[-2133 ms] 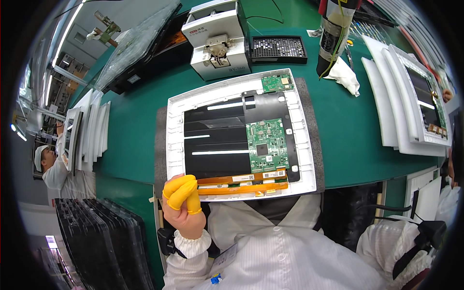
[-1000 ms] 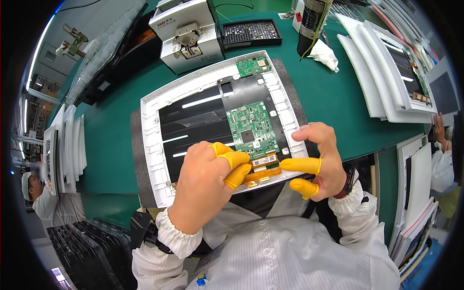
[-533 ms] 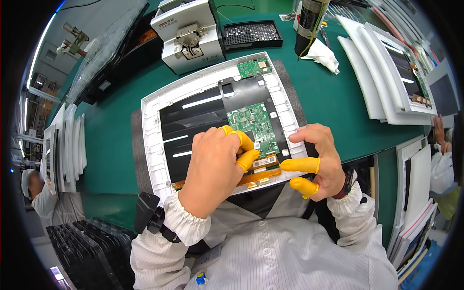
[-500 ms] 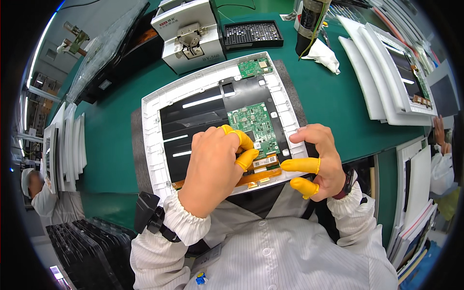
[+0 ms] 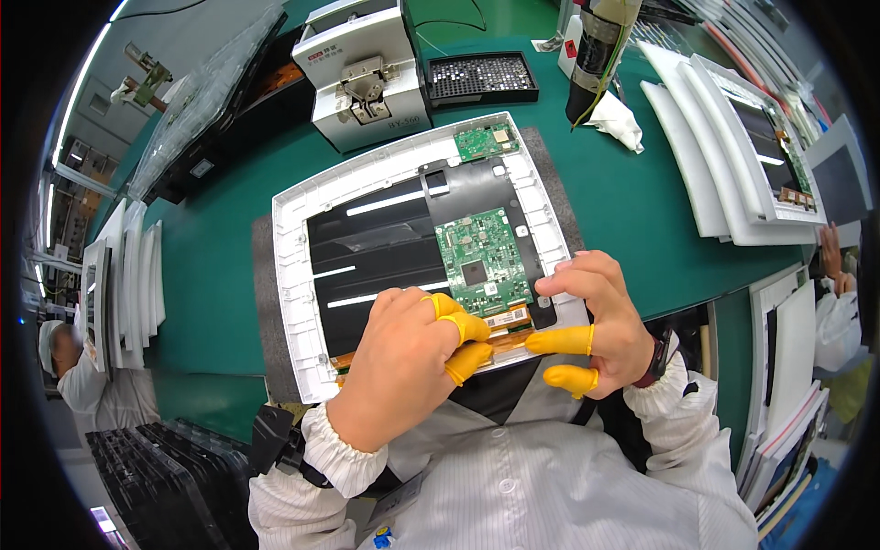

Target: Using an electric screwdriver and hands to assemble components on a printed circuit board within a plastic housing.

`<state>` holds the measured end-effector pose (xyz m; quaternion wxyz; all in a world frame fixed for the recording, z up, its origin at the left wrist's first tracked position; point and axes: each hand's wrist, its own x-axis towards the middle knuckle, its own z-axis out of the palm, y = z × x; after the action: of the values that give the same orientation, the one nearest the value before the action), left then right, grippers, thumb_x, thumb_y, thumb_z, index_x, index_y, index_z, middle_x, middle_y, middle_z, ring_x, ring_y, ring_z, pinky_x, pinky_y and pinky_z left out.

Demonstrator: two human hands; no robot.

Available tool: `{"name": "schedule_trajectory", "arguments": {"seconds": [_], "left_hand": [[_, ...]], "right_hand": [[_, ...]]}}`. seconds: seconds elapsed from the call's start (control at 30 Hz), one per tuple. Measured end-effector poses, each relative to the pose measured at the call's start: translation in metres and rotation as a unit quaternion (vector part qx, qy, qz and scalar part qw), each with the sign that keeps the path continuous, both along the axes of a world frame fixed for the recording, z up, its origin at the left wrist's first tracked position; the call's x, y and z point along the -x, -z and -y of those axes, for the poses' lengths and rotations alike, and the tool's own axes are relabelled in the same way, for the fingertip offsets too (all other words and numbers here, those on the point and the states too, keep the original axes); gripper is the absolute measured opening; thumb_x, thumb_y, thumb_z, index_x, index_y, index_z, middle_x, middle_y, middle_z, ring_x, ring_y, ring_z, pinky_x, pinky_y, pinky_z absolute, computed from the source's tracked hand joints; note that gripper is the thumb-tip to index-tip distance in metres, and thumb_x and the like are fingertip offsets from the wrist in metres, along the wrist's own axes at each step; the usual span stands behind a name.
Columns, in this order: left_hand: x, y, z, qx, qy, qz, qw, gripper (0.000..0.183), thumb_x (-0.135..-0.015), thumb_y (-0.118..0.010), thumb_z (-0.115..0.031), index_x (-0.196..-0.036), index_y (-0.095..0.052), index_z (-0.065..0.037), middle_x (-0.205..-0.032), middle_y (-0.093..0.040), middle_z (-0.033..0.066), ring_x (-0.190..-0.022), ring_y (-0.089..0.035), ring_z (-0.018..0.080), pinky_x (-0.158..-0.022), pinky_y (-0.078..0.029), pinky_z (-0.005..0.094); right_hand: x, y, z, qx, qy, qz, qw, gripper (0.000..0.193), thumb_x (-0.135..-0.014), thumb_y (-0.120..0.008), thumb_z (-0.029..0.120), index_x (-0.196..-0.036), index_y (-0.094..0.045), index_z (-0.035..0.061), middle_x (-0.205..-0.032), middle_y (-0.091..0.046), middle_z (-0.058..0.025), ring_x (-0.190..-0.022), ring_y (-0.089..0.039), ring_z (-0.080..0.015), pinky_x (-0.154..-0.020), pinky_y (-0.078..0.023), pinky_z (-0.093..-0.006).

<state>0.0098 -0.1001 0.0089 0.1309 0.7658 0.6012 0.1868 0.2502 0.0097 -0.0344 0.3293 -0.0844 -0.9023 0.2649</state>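
Observation:
A white plastic frame [image 5: 291, 284] with a black panel back lies on a grey foam mat [image 5: 263, 302]. It carries a green circuit board [image 5: 477, 240] and a smaller green board [image 5: 481, 142] at its far right corner. Along the near edge runs an orange flex ribbon [image 5: 513, 339]. My left hand [image 5: 390, 362], with yellow finger cots, is closed at this ribbon, thumb and fingertips together; what they pinch is hidden. To its right, my right hand [image 5: 610, 321] has its cot-covered index finger and thumb spread apart, the index tip at the ribbon's right end.
Behind the frame stand a white machine [image 5: 371, 124] and a black tray of small parts [image 5: 481, 81]. A dark wrapped cylinder [image 5: 596, 60] and white cloth [image 5: 619, 121] are at far right. Panels with white foam [image 5: 683, 147] stack at right. Another person [image 5: 110, 390] is at left.
My left hand has moved down off the circuit board to the near edge, uncovering the board's dark chip. My right hand stays beside the ribbon, fingers still spread.

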Motion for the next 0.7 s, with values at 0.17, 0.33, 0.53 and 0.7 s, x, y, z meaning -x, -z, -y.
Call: {"name": "schedule_trajectory", "arguments": {"seconds": [0.17,0.33,0.53,0.7], "left_hand": [[-0.002,0.008,0.0,-0.051,-0.029,0.038,0.998,0.018,-0.074,-0.08,-0.009,-0.091,-0.074,-0.009,-0.085,-0.066,0.0049,-0.077,-0.056,0.0235,-0.08,-0.042,0.0364],[-0.008,0.018,0.001,-0.078,-0.05,0.033,0.995,0.018,-0.074,-0.081,-0.011,-0.09,-0.074,-0.009,-0.085,-0.066,0.0041,-0.078,-0.056,0.0219,-0.077,-0.04,0.0374],[-0.01,0.017,0.003,-0.092,-0.06,0.036,0.993,0.018,-0.073,-0.082,-0.014,-0.088,-0.072,-0.008,-0.078,-0.06,0.0034,-0.077,-0.054,0.0215,-0.077,-0.037,0.0389],[-0.013,0.017,0.003,-0.094,-0.048,0.038,0.994,0.015,-0.075,-0.081,-0.015,-0.083,-0.071,-0.008,-0.073,-0.055,0.0035,-0.079,-0.053,0.022,-0.081,-0.035,0.0416]], "right_hand": [[0.011,-0.001,0.011,-0.003,0.103,0.003,0.995,0.027,-0.068,-0.082,0.014,-0.094,-0.076,0.0121,-0.126,-0.059,-0.0111,-0.116,-0.051,-0.0329,-0.101,-0.038,-0.05],[0.025,-0.015,0.015,-0.058,0.133,0.026,0.989,0.024,-0.067,-0.083,0.011,-0.09,-0.076,0.0099,-0.123,-0.06,-0.0085,-0.115,-0.053,-0.0306,-0.101,-0.039,-0.0489],[0.035,-0.016,0.017,-0.065,0.143,0.058,0.986,0.019,-0.066,-0.084,0.013,-0.081,-0.075,0.0045,-0.122,-0.06,-0.0087,-0.118,-0.051,-0.0306,-0.101,-0.039,-0.049],[0.035,-0.016,0.019,-0.031,0.156,0.058,0.986,0.02,-0.065,-0.084,0.011,-0.081,-0.075,0.0031,-0.121,-0.06,-0.0096,-0.12,-0.05,-0.031,-0.102,-0.039,-0.0468]]}}
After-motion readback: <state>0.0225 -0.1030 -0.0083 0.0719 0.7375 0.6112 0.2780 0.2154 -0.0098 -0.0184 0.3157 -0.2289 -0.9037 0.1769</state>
